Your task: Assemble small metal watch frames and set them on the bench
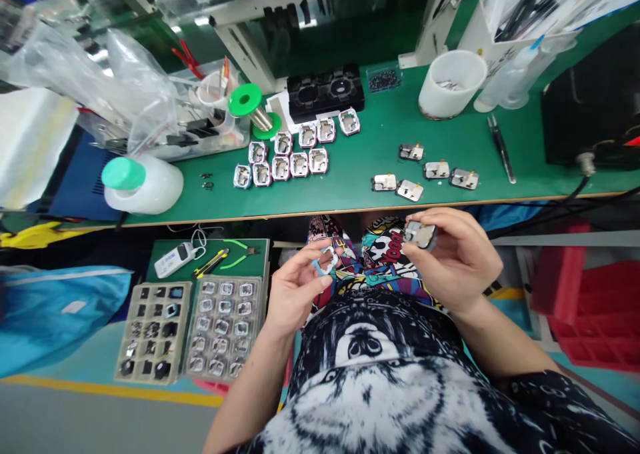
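My left hand (299,282) pinches a small pale-blue square frame (327,259) between thumb and fingers, held over my lap. My right hand (457,257) grips a small grey metal module (421,234) at its fingertips, a little to the right of the frame. Both hands sit below the front edge of the green bench (380,141). On the bench lie several framed parts (290,154) in rows, and several bare metal modules (430,173) to their right.
Two part trays (193,327) rest low at the left. A white bottle with a green cap (143,184), a solder spool (250,106), a black fixture (325,93), a white cup (451,82), tweezers (501,149) and a black box (595,107) stand on the bench. Red bins (595,314) are at right.
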Tool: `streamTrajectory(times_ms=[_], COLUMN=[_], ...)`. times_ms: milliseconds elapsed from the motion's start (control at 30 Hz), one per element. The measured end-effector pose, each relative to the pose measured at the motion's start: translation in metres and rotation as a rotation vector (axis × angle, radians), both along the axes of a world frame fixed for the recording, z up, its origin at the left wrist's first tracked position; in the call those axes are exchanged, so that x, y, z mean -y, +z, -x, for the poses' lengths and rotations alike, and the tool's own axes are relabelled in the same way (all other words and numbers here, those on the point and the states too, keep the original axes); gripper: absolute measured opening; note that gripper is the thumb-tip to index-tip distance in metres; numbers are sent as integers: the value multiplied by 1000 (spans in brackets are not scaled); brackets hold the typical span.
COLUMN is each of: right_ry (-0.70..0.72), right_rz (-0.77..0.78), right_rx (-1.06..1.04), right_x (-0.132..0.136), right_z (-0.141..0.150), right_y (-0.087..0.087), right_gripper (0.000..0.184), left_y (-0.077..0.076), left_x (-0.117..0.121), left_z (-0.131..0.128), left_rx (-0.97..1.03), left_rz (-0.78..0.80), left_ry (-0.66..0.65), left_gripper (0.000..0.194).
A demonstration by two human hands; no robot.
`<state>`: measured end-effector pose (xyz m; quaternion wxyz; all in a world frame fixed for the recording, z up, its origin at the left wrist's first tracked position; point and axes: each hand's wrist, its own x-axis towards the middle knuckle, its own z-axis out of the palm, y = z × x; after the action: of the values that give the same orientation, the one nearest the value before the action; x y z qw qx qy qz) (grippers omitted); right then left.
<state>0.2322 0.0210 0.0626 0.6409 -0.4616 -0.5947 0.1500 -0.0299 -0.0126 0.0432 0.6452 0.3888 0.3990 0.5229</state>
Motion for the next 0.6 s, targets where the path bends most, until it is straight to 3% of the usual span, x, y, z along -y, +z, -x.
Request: streamTrajectory(times_ms=[200,400,500,600], right_ry=[-38,280,310,320], right_rz=[12,415,556,634], right_rx=[-59,-156,-121,-49], right_x=[-8,14,21,22], right_z=[-12,-8,2,14], right_y=[6,-4,-17,-17], right_gripper=[37,37,39,37], left_y=[-2,-4,-20,-35], left_x=[-3,-1,0,10], left_z=[2,2,31,86], left_rx=[14,120,75,-351], left_rz=[18,140,152,89], left_ry=[-4,-50,-29,4], left_gripper=[40,43,46,50])
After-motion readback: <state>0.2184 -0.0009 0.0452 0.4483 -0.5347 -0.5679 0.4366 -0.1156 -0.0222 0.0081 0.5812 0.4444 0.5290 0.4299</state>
